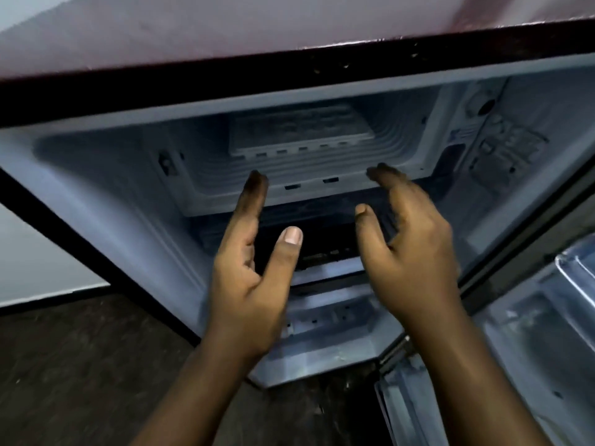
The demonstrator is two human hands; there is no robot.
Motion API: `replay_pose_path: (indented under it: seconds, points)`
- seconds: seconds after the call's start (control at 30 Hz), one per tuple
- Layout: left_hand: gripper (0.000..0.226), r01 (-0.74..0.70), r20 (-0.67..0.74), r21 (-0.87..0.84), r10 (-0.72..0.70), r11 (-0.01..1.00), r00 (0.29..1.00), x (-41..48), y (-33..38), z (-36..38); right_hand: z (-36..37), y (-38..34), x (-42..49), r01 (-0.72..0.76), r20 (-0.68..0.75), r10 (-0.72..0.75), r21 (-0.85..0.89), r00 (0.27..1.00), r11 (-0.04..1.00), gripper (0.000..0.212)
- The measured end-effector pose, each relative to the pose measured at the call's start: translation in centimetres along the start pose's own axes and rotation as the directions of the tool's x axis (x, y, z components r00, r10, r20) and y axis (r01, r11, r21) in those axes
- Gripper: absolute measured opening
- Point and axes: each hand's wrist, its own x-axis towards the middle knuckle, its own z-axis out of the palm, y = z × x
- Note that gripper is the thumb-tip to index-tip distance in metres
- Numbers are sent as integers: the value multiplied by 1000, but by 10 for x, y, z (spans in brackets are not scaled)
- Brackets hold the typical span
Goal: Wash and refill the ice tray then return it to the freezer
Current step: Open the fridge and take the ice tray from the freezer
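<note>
The white ice tray [301, 132] lies flat at the back of the open freezer compartment [96, 175], on its ribbed floor. My left hand [254, 268] and my right hand [405, 252] are both raised at the freezer's mouth, palms facing each other, fingers straight and spread. Neither hand holds or touches the tray, which sits well behind the fingertips. The tray's cells are blurred, so I cannot tell what is in them.
The fridge's dark red top [289, 24] hangs over the opening. The open freezer door [531, 333] with its shelf stands at the right. A control panel [502, 146] is on the freezer's right wall. Dark floor [80, 365] lies at the lower left.
</note>
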Motion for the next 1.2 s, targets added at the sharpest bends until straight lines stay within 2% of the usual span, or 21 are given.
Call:
replay_pose_path:
  seconds: [0.1, 0.17, 0.23, 0.33, 0.4, 0.53, 0.63, 0.7, 0.8, 0.87, 0.97, 1.1, 1.2]
  points:
    - [58, -126, -40, 101, 130, 987, 991, 27, -7, 2, 8, 4, 31, -11, 12, 11, 7, 1000, 1000, 48]
    - [57, -149, -85, 157, 164, 976, 983, 53, -10, 4, 14, 7, 53, -52, 25, 50, 53, 998, 997, 52]
    - [60, -108, -83, 297, 138, 949, 987, 78, -10, 6, 19, 11, 72, -70, 40, 68, 64, 997, 995, 58]
    - [74, -77, 42, 571, 64, 818, 997, 108, -21, 6, 31, 22, 97, -74, 59, 75, -11, 995, 997, 71]
    - [80, -43, 86, 624, -14, 780, 996, 126, -32, 7, 40, 30, 114, -111, 123, 116, -52, 986, 993, 77]
    - [77, 140, -49, 547, -135, 825, 990, 162, -50, 6, 57, 42, 140, -216, 301, 237, -101, 924, 971, 82]
    - [73, 317, -182, 357, -268, 878, 946, 176, -50, 2, 62, 47, 153, -249, 320, 286, -152, 903, 956, 78]
    - [73, 387, -201, 267, -342, 882, 918, 176, -45, 1, 63, 47, 155, -270, 317, 312, -170, 896, 948, 69]
    - [60, 412, -155, 152, -390, 898, 908, 170, -36, 3, 59, 46, 153, -251, 306, 328, -264, 894, 931, 54]
    - [53, 417, -158, 89, -400, 905, 903, 163, -30, 2, 55, 42, 147, -189, 316, 303, -344, 899, 920, 46]
    - [47, 427, -179, 142, -401, 893, 898, 152, -23, 2, 48, 39, 139, -184, 304, 320, -402, 898, 897, 38]
    - [31, 408, -193, 239, -369, 881, 909, 132, -15, 2, 43, 46, 130, -308, 206, 374, -291, 904, 906, 30]
    - [43, 434, -190, 213, -399, 875, 897, 120, -17, -1, 35, 52, 125, -343, 113, 369, -199, 923, 918, 19]
